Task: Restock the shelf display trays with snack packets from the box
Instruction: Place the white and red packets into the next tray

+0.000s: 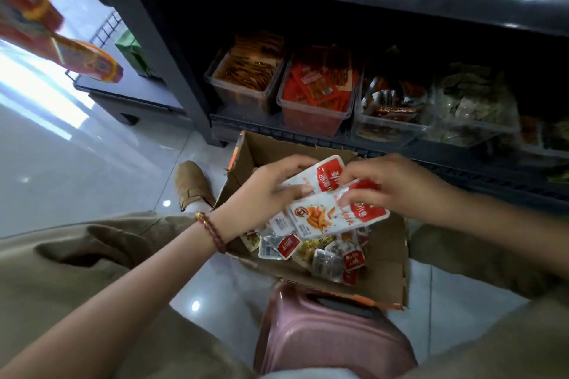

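Gripping upper snack packet [320, 174] in left hand [268, 194], fingers curled over its far edge, thumb across its face. Pinching lower snack packet [326, 220] at its red end with right hand [397, 186]. Held together just above open cardboard box [389, 258] of loose packets [326, 254], set before clear display trays [317, 121] on bottom shelf [446, 168], all holding stock

One view only: head-worn wide-angle camera, pitched forward and down. Cardboard box [388, 255] sits close beneath the lens, at frame centre. Shelf [431, 160] with display trays [314, 120] lies just beyond, across upper frame.
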Demonstrator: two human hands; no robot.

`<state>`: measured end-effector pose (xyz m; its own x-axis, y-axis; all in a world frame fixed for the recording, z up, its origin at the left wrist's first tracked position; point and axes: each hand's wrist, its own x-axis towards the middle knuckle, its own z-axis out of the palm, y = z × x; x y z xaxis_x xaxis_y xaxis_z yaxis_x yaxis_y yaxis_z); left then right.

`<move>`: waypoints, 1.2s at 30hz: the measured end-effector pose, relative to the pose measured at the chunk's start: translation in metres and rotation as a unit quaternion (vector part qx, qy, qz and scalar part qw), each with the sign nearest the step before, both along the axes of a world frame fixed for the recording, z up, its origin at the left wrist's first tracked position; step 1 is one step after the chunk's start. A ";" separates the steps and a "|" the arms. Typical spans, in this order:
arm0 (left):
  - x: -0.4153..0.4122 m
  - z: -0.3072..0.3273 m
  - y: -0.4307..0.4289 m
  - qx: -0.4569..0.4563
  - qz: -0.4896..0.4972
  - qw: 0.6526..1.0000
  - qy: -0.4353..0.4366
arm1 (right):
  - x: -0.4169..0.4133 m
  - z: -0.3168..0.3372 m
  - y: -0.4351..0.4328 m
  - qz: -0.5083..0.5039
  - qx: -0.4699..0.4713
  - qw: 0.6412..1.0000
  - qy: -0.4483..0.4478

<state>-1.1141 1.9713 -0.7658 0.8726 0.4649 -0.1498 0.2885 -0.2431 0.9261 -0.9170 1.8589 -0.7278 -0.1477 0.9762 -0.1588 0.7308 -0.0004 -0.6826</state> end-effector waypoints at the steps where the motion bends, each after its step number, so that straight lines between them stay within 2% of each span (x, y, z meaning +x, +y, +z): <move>1: 0.003 0.008 -0.004 -0.022 -0.005 1.000 -0.021 | 0.003 0.007 -0.001 -0.036 0.019 0.999 -0.004; 4: 0.012 0.022 -0.012 -0.055 0.004 0.997 -0.059 | 0.008 0.021 -0.003 -0.117 0.074 0.990 -0.003; 9: 0.029 0.037 -0.022 -0.109 0.018 0.991 -0.077 | 0.008 0.029 0.001 -0.178 0.120 0.976 0.035; 15: 0.043 0.045 -0.027 0.005 0.024 0.995 -0.100 | 0.017 0.040 0.002 -0.214 0.168 0.960 -0.061; 16: 0.046 0.048 -0.027 0.017 0.033 0.993 -0.111 | 0.021 0.040 0.003 -0.212 0.165 0.962 -0.042; 19: 0.056 0.056 -0.022 0.014 0.059 0.987 -0.148 | 0.028 0.044 0.010 -0.186 0.141 0.961 0.150; 20: 0.060 0.059 -0.021 0.018 0.064 0.986 -0.154 | 0.029 0.047 0.012 -0.181 0.141 0.955 0.186; 23: 0.072 0.067 -0.019 0.002 0.072 0.983 -0.171 | 0.031 0.060 0.017 -0.185 0.200 0.951 0.148; 26: 0.083 0.077 -0.018 -0.058 0.105 0.979 -0.167 | 0.032 0.071 0.024 -0.220 0.255 0.934 0.121; 29: 0.091 0.088 -0.006 -0.057 0.058 0.986 -0.146 | 0.031 0.082 0.030 -0.243 0.269 0.926 0.107; 32: 0.094 0.108 0.010 0.024 0.082 0.980 -0.179 | 0.034 0.102 0.038 -0.266 0.265 0.907 0.192; 36: 0.088 0.143 0.033 0.118 0.136 0.958 -0.222 | 0.039 0.129 0.043 -0.225 0.236 0.899 0.291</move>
<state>-1.0259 2.0043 -0.6231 0.6672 0.6602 0.3449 -0.0385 -0.4319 0.9011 -0.8775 1.9018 -0.5986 0.3550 0.8962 0.2660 0.2485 0.1838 -0.9510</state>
